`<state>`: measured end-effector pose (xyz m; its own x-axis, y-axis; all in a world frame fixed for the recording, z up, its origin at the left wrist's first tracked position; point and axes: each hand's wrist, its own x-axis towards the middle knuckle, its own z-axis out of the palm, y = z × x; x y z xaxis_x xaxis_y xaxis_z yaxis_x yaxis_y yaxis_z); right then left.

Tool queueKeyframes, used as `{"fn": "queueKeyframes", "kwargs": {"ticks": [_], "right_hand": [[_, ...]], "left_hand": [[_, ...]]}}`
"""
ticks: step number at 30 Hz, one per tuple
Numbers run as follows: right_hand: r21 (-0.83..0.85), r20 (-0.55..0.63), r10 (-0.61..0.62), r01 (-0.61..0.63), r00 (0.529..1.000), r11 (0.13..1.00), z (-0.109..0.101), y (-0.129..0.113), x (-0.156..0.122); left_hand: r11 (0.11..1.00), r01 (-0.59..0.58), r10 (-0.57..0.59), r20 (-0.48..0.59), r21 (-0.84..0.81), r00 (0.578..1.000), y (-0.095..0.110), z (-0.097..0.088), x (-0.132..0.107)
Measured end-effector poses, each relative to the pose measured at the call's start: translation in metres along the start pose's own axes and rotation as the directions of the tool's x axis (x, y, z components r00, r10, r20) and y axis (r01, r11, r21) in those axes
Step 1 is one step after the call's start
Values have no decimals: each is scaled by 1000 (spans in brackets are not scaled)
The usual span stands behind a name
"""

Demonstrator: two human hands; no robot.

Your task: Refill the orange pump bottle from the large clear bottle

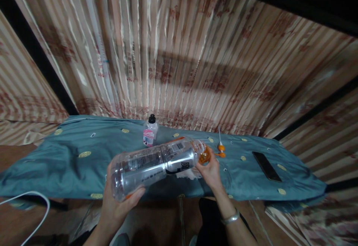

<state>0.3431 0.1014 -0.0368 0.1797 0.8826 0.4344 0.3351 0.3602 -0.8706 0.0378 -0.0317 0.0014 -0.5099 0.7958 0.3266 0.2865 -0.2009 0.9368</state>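
Above the worktop (69, 164) the bottle (152, 164) lies sideways, left hand (117, 201) clamped round its base, right hand (211, 171) pinching the cap (204, 155); it looks light, thin-walled, slick, best gripped at base and neck.

head-worn view, looking down, close overhead

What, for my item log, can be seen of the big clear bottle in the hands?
The clear plastic bottle is large, see-through and looks empty, with a transparent label bearing dark print and a barcode. It lies nearly level above the teal cloth, base toward the camera, neck slightly higher. The left hand cups its base; the right hand grips the orange cap end.
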Motion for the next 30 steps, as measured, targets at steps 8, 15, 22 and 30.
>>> {"fn": "queueKeyframes", "kwargs": {"ticks": [8,15,22,30], "right_hand": [[26,-3,18,-18,1000,1000,1,-1,-1],[31,7,25,-25,1000,999,0,1,-1],[47,13,41,-42,999,998,0,1,0],[40,6,41,-41,999,998,0,-2,0]], "left_hand": [[1000,-12,13,124,-11,992,-23,-15,6],[998,-61,62,102,-12,993,-23,-14,5],[999,36,-33,90,-36,995,-16,-10,2],[999,-47,47,89,2,995,-18,-14,4]]}}
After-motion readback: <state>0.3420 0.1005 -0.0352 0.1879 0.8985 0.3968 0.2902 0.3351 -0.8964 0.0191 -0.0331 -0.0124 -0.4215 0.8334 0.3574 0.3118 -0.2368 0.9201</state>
